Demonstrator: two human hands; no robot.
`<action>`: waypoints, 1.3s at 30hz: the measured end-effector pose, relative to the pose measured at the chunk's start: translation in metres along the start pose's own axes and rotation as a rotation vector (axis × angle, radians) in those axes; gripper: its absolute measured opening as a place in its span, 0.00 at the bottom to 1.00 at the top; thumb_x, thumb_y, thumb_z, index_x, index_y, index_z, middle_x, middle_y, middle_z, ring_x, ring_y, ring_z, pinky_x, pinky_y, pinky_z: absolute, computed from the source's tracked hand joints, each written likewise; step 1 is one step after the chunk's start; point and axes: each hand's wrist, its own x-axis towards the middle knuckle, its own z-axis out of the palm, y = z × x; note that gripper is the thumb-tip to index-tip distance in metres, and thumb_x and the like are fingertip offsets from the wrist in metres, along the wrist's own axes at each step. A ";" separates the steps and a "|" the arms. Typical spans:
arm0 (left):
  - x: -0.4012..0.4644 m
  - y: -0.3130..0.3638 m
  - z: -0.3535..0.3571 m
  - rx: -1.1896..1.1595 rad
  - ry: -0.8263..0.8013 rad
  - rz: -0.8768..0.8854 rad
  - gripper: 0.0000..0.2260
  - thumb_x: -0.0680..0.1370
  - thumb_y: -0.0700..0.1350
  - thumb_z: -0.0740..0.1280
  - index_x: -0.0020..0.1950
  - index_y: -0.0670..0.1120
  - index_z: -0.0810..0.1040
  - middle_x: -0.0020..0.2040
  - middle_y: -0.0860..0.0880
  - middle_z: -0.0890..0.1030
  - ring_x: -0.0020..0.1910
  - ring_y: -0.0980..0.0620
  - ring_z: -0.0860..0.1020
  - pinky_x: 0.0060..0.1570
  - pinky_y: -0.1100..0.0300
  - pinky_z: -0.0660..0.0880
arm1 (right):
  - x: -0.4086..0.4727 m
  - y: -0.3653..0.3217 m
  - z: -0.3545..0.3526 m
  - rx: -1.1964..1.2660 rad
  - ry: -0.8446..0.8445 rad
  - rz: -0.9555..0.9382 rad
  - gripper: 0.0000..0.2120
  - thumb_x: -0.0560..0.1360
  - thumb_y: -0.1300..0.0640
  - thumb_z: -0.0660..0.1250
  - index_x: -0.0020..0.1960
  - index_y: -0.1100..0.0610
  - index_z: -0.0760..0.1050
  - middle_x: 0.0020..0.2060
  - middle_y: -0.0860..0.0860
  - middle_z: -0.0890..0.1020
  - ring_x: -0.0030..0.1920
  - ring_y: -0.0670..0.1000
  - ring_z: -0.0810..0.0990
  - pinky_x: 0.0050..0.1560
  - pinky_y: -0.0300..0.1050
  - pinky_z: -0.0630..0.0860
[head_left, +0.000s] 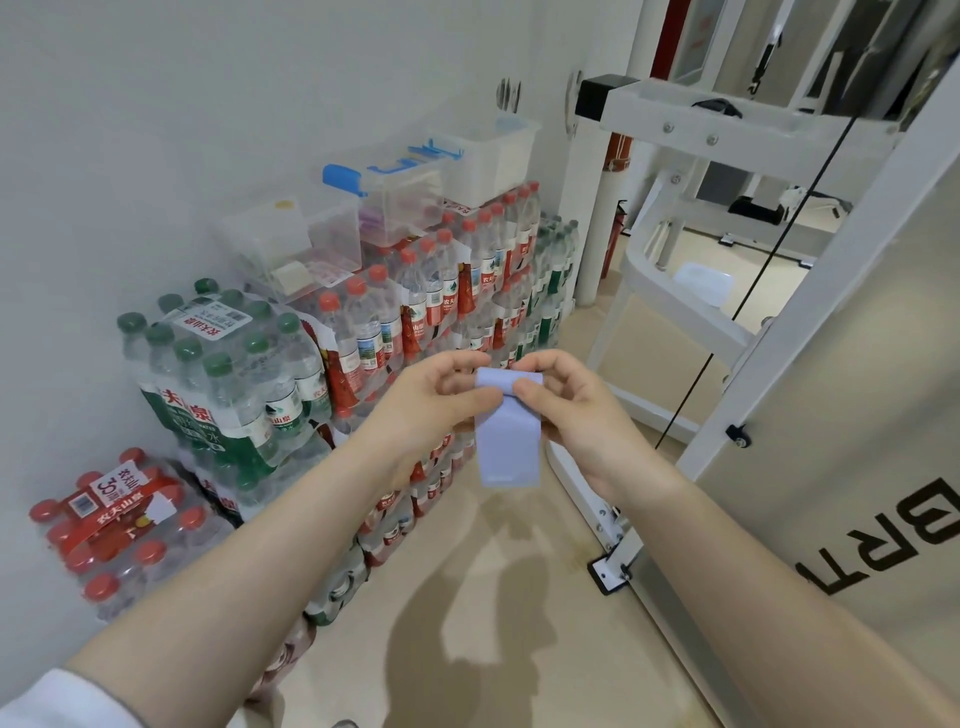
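The left hand and the right hand are meeting in mid-air in front of the person, and both are pinching the top end of a pale blue strip. Each thumb is pressing on its front face while the curled fingers are backing it from behind. The strip is hanging straight down from that pinch with its long axis upright. Its lower end is dangling free below the hands, touching nothing. The top edge looks to be bending back over the fingers, though how far it wraps is hidden. The hands are sitting level, one at each upper corner, so neither is clearly nearer. Any coming pull, fold or roll would be working along that hanging length, downward from the grip.

Nothing is standing between the hands and the strip. Beyond and to the left, shrink-wrapped bottle packs are stacking up along the wall, with clear boxes sitting on top and a red-capped pack lying low on the floor. To the right, a white frame with a black cable is rising close by, and a lettered panel is standing nearest the right forearm, narrowing the room on that side.
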 end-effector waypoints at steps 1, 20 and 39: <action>0.000 0.001 0.000 0.008 -0.036 -0.052 0.10 0.76 0.45 0.65 0.57 0.45 0.77 0.48 0.48 0.83 0.43 0.50 0.82 0.49 0.56 0.78 | 0.000 0.000 -0.001 0.014 -0.012 -0.015 0.05 0.76 0.62 0.64 0.46 0.52 0.73 0.42 0.50 0.80 0.41 0.50 0.80 0.41 0.48 0.75; 0.006 -0.009 0.000 0.082 -0.161 0.099 0.10 0.71 0.35 0.70 0.47 0.47 0.76 0.44 0.51 0.78 0.37 0.54 0.77 0.44 0.58 0.75 | 0.005 0.002 -0.017 0.126 -0.065 0.106 0.08 0.75 0.62 0.65 0.54 0.56 0.73 0.43 0.54 0.82 0.38 0.49 0.81 0.37 0.41 0.79; 0.001 -0.002 -0.012 0.565 -0.428 0.493 0.28 0.65 0.47 0.75 0.63 0.57 0.72 0.61 0.62 0.75 0.61 0.67 0.72 0.61 0.72 0.66 | 0.000 -0.011 -0.030 -0.062 -0.370 0.260 0.19 0.70 0.64 0.70 0.60 0.60 0.71 0.47 0.58 0.82 0.45 0.54 0.81 0.50 0.47 0.78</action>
